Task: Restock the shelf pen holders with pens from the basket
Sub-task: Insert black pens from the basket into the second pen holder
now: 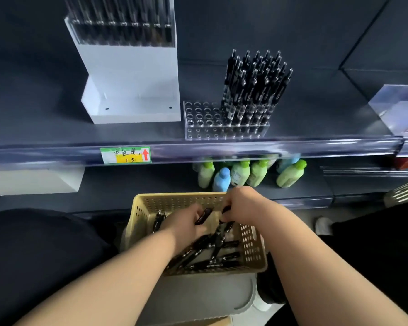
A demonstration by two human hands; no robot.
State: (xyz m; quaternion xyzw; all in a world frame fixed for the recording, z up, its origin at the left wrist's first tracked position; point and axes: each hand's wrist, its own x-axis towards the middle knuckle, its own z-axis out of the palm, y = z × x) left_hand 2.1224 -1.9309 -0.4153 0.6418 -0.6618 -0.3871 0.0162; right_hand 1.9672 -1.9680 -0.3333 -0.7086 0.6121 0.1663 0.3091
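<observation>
Both hands reached into beige basket (151, 203) of black pens (222, 252), left hand (186, 227) gripped a pen (203, 216), right hand (242, 204) pinched another, clear shelf pen holder (205, 121) half filled above.

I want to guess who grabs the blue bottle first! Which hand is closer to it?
Right. The right hand is just below the blue bottle, at the basket's far rim; the left hand sits lower, inside.

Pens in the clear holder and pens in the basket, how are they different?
The pens in the clear holder stand upright, packed together in its right side; the pens in the basket lie flat, criss-crossed. The holder pens sit untouched on the shelf; both hands reach among the basket pens. All look black.
</observation>
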